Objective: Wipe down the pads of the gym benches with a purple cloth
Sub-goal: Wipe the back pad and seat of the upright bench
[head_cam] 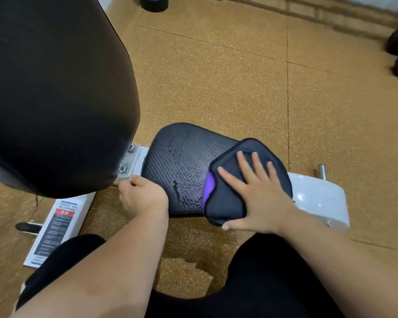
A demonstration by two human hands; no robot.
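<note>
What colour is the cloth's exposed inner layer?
Purple, under a dark outer face on the folded cloth; head view.

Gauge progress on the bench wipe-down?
Done: wet streaks cover most of the small textured black seat pad. In hand: right hand presses the purple-and-black cloth flat on its right end; left hand grips the frame. Left: the large smooth black back pad shows no streaks.

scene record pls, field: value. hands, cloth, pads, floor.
right hand: flat, fingers spread, pressing cloth onto seat pad
left hand: curled at seat pad's near-left corner by white frame
cloth: dark, purple showing at its left edge, on seat pad's right end
seat pad: black, wet streaks left of cloth
back pad: black, raised, untouched
floor: tan speckled tiles
</note>
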